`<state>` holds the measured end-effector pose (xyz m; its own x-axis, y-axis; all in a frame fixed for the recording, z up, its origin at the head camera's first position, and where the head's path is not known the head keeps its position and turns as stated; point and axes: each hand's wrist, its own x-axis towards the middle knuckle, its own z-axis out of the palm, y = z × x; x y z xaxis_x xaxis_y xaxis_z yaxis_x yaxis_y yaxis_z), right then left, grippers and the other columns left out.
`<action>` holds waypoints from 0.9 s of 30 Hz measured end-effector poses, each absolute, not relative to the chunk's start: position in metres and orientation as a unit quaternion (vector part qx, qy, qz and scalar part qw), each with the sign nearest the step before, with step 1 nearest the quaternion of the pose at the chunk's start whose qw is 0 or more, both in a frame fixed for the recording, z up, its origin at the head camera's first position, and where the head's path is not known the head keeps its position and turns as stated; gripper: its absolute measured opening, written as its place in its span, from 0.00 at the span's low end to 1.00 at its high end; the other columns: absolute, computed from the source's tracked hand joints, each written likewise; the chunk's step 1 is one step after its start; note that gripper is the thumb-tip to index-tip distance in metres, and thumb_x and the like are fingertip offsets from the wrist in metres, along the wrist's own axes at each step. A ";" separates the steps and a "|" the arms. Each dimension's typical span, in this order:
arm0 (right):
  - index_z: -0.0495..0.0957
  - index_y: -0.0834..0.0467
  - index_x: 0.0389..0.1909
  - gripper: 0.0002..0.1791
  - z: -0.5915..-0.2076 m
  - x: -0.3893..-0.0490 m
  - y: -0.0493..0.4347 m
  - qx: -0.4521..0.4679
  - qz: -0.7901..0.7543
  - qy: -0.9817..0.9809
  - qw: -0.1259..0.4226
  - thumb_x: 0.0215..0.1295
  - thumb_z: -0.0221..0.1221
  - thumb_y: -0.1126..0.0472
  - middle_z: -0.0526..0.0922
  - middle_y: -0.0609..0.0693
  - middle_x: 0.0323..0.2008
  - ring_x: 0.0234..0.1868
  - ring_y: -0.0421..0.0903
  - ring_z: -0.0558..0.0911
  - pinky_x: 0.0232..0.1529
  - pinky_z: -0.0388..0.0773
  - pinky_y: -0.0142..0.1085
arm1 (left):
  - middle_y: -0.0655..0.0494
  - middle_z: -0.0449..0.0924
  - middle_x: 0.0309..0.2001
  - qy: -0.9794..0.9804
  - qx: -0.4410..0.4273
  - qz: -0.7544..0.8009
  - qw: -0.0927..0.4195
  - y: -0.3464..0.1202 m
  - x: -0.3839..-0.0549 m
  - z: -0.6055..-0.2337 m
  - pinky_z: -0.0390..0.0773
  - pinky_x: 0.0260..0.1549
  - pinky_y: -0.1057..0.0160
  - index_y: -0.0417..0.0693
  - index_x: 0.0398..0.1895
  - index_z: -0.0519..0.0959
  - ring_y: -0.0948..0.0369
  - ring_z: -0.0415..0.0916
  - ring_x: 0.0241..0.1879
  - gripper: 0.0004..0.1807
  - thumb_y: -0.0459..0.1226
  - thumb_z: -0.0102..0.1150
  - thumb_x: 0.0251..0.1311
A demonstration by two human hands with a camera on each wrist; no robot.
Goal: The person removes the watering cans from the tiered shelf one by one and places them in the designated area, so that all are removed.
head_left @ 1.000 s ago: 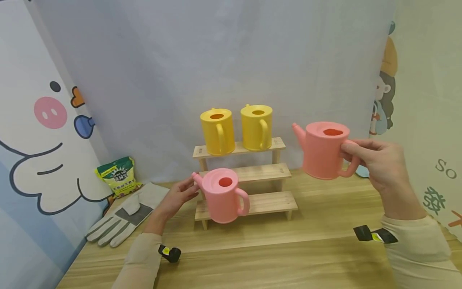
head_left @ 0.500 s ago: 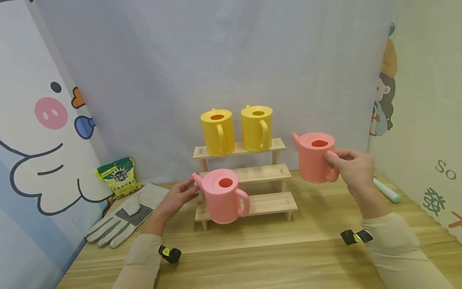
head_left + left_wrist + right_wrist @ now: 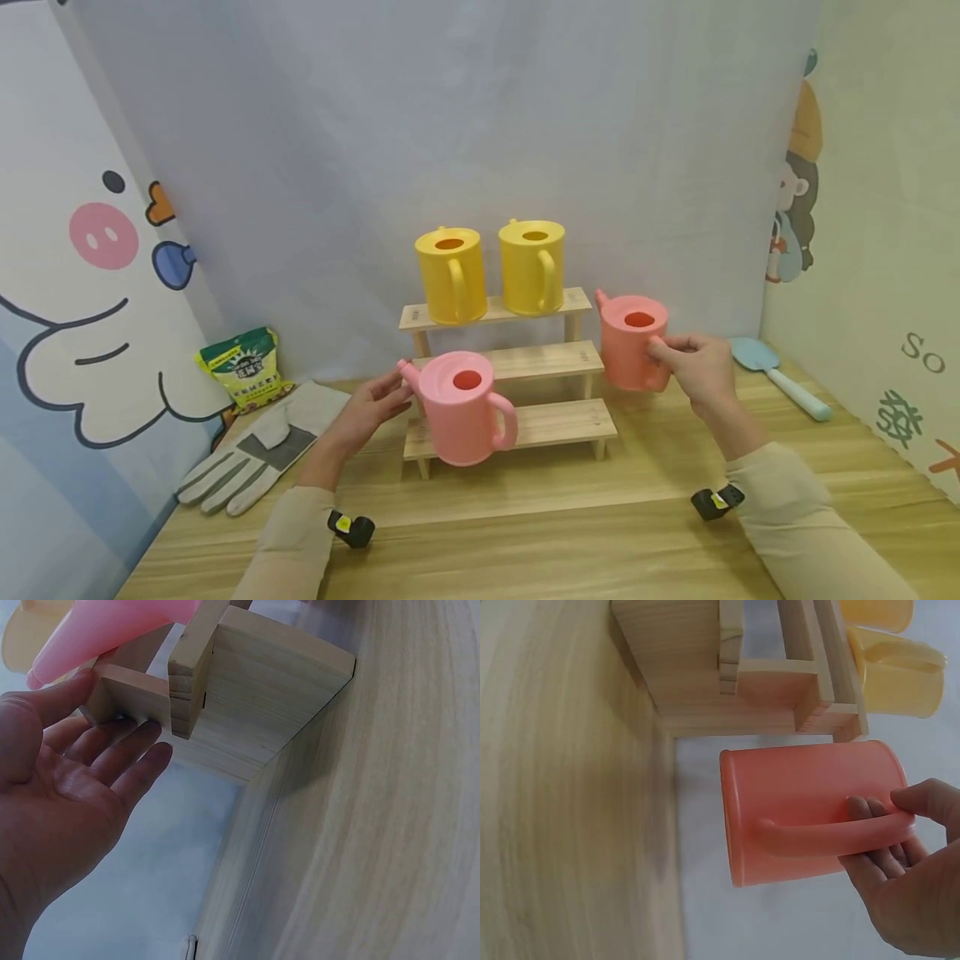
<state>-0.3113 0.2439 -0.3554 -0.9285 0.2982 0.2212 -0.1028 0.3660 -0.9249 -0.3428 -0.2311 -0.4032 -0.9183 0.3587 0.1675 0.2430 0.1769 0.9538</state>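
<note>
My right hand (image 3: 697, 367) grips the handle of a coral-pink watering can (image 3: 630, 354), held upright just right of the wooden step shelf (image 3: 555, 360). In the right wrist view thumb and fingers wrap the upper handle (image 3: 832, 834). My left hand (image 3: 371, 408) is at the shelf's left end. The left wrist view shows that thumb on one side of the middle step (image 3: 135, 677), fingers on the other. Another pink watering can (image 3: 459, 417) stands on the bottom step, spout close to my left hand. Two yellow watering cans (image 3: 453, 279) stand on the top step, handles facing me.
A grey-and-white work glove (image 3: 270, 446) lies left of the shelf, with a green-yellow packet (image 3: 247, 371) behind it. A light-blue hand trowel (image 3: 787, 383) lies at the back right. A pale curtain (image 3: 337, 167) hangs behind the wooden table (image 3: 487, 542).
My right hand has carried the coral-pink watering can left and down towards the shelf, uncovering the trowel. My left hand and the other cans keep their places.
</note>
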 end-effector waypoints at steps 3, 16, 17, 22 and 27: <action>0.82 0.73 0.47 0.24 -0.363 -0.316 0.242 -0.052 0.570 -0.801 0.175 0.63 0.69 0.54 0.84 0.41 0.29 0.35 0.35 0.78 0.35 0.77 0.26 | 0.43 0.49 0.78 0.766 0.198 0.610 0.047 -0.232 -0.342 -0.403 0.67 0.65 0.49 0.37 0.78 0.52 0.44 0.58 0.72 0.36 0.42 0.52 0.76; 0.79 0.76 0.52 0.24 -0.381 -0.326 0.235 -0.017 0.594 -0.795 0.118 0.64 0.69 0.60 0.84 0.49 0.39 0.37 0.32 0.79 0.44 0.81 0.29 | 0.43 0.48 0.78 0.762 0.207 0.612 0.043 -0.232 -0.343 -0.404 0.68 0.65 0.49 0.36 0.78 0.52 0.45 0.56 0.73 0.36 0.41 0.52 0.76; 0.79 0.76 0.52 0.24 -0.382 -0.327 0.234 -0.014 0.598 -0.793 0.111 0.64 0.69 0.61 0.84 0.50 0.40 0.37 0.32 0.79 0.45 0.82 0.30 | 0.43 0.49 0.78 0.762 0.204 0.614 0.043 -0.233 -0.342 -0.404 0.67 0.65 0.49 0.36 0.78 0.52 0.45 0.56 0.73 0.35 0.41 0.52 0.76; 0.76 0.78 0.54 0.24 -0.386 -0.328 0.234 -0.003 0.630 -0.772 0.090 0.65 0.67 0.64 0.83 0.48 0.39 0.37 0.30 0.81 0.48 0.82 0.32 | 0.43 0.51 0.78 0.763 0.200 0.613 0.046 -0.232 -0.342 -0.403 0.66 0.65 0.49 0.37 0.78 0.54 0.46 0.55 0.74 0.35 0.41 0.52 0.75; 0.74 0.80 0.56 0.23 -0.388 -0.328 0.235 0.012 0.638 -0.765 0.087 0.68 0.64 0.66 0.82 0.46 0.37 0.38 0.30 0.81 0.48 0.81 0.31 | 0.45 0.52 0.77 0.764 0.198 0.612 0.050 -0.231 -0.342 -0.401 0.67 0.65 0.49 0.39 0.78 0.55 0.47 0.57 0.73 0.36 0.44 0.53 0.75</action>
